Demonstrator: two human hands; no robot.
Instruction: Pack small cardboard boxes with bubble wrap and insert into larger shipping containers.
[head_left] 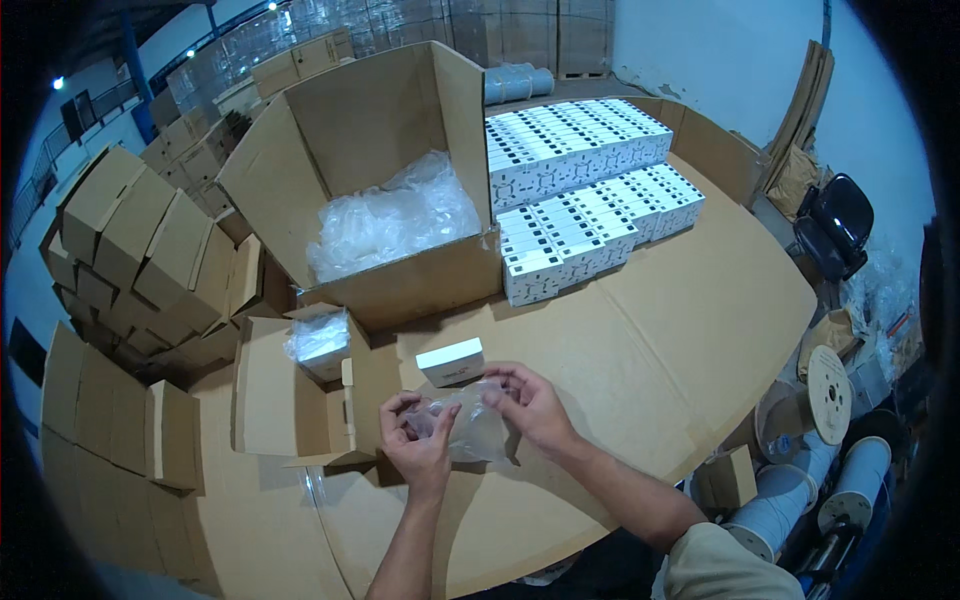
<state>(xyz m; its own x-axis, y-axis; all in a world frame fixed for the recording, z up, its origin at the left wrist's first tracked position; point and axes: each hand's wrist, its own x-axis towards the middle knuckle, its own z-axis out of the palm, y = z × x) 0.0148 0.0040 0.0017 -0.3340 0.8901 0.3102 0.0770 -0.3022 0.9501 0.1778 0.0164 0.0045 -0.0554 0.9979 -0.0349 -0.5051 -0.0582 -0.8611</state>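
Between my two hands a clear plastic bag [478, 432] is stretched out above the cardboard-covered table. My left hand [418, 440] pinches its left side, and my right hand [530, 405] grips the upper right edge. Just beyond the bag a small white box [450, 362] rests on the table; whether the bag touches it I cannot tell. Left of my hands an opened brown carton [270, 400] holds several white boxes wrapped in plastic [322, 342] at its far end.
Behind stands a large carton [420, 285] filled with loose clear bags [400, 215]. Rows of stacked white boxes [580, 150] occupy the far right of the table [690, 330]. Brown cartons [150, 240] pile up at left. Cable spools [828, 395] and a black chair [835, 225] stand at right.
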